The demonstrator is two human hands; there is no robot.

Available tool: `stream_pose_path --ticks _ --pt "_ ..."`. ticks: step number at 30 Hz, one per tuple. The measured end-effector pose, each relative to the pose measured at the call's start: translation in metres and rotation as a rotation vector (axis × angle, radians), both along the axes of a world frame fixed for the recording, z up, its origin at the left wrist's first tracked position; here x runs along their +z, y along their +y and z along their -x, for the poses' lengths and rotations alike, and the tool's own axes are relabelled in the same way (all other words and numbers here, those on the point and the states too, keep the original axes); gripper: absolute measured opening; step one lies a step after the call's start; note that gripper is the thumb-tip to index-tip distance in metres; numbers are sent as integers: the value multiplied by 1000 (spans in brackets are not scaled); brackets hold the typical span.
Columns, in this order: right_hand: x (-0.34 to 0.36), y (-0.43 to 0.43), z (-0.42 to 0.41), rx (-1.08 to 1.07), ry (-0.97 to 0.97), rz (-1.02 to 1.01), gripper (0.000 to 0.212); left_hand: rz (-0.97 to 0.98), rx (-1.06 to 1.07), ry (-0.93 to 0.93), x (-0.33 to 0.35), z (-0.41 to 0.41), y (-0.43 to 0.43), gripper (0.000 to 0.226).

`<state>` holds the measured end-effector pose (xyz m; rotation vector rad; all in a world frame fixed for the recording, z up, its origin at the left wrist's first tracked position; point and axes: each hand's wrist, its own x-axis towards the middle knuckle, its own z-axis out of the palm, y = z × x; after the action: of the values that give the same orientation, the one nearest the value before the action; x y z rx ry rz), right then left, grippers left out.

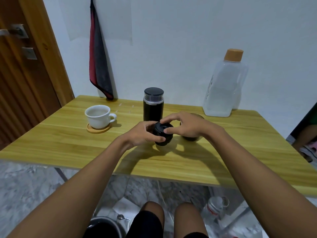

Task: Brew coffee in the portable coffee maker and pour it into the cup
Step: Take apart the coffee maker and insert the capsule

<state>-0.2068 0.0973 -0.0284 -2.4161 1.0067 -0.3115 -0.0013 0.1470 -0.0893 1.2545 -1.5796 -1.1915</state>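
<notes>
A short black round part of the coffee maker (162, 134) stands mid-table. My left hand (143, 133) grips its side, fingers curled round it. My right hand (184, 125) pinches its top rim from the right with thumb and fingertips. Behind it stands the tall black coffee maker body (153, 105) with a black lid over a clear collar. A white cup (98, 116) sits on a round wooden coaster (98, 129) at the left. A dark glass container (190, 137) lies mostly hidden under my right hand.
A clear plastic water jug (224, 86) with a tan cap stands at the back right of the wooden table (68, 138). A red and grey cloth (99, 66) hangs on the wall. Under the table are a plastic bottle (215, 209) and a bin (104, 225).
</notes>
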Motion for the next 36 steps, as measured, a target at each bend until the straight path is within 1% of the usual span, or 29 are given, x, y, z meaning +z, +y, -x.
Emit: stream_pose_path --ticks 4,9,12,15,17,20,22,24,26,29,33,36 --pt "-17 0 -3 -30 -129 11 34 4 3 -13 -5 0 0 42" --pt "-33 0 -7 -85 -195 23 31 -12 -2 18 -12 2 -1 42" --pt "-44 -1 -9 -192 -232 -40 33 -9 5 46 -16 1 0 44" --pt "-56 -1 -12 -286 -253 -115 37 1 24 7 -20 -2 1 49" --pt "-63 1 -13 -311 -274 -147 37 -9 26 -24 -22 -3 2 50" --pt "-69 4 -15 -324 -313 -161 36 -52 13 -16 -23 -5 4 49" --pt "-71 6 -16 -329 -338 -170 35 -92 -12 -12 -22 -9 4 43" --pt "-74 7 -18 -334 -376 -203 35 -168 -9 82 -21 -9 4 31" --pt "-75 8 -19 -355 -409 -241 35 -258 60 219 -21 -7 1 29" --pt "-76 7 -20 -372 -407 -247 34 -288 130 253 -24 -3 -1 31" --pt "-73 6 -23 -404 -436 -344 29 -307 190 316 -28 2 0 30" --pt "-70 4 -27 -447 -418 -358 28 -311 236 334 -28 6 0 29"
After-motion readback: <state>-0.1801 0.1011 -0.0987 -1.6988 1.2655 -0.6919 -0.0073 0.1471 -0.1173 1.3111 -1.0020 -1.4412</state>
